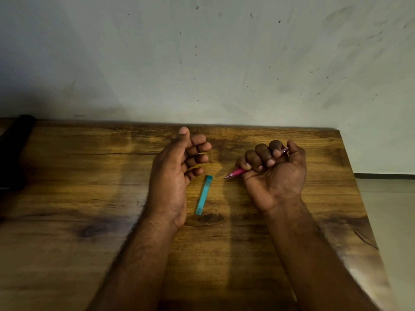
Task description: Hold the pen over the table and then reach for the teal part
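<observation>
Your right hand (275, 173) clenches a pink pen (235, 172), tip pointing toward your left hand (177, 173), which rests relaxed, holding nothing. Just beside that palm, a teal cap (204, 194) lies untouched on the wooden table (67, 176), apparently still to be picked up.

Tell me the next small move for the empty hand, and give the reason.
Probably lower the left hand and pinch the flat teal plastic strip lying just beside it on the wooden table. That hand is relaxed and holds nothing, the strip lies free, and the right hand already grips the pink pen.
</observation>
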The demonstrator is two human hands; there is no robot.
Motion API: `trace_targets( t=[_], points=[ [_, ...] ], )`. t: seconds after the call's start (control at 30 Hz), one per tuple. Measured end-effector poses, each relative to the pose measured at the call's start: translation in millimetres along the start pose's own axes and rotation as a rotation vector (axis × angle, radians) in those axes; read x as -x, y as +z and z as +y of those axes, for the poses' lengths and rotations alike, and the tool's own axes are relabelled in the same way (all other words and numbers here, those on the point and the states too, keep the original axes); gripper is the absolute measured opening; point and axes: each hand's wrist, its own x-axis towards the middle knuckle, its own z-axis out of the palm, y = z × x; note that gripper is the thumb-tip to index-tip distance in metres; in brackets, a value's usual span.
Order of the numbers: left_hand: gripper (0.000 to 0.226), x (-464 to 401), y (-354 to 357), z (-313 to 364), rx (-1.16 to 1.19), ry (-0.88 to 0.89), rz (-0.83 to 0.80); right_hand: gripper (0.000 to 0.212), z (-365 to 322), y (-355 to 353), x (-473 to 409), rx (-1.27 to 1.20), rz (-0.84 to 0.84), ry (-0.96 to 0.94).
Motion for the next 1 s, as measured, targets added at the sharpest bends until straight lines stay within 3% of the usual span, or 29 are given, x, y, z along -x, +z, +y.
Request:
trace_targets(
  t=[1.0],
  points=[
    [0.041, 0.1, 0.6, 1.3, 0.009, -0.014, 0.005, 0.047, 0.0, 2.0, 2.2, 0.008, -0.009, -0.001]
  ],
)
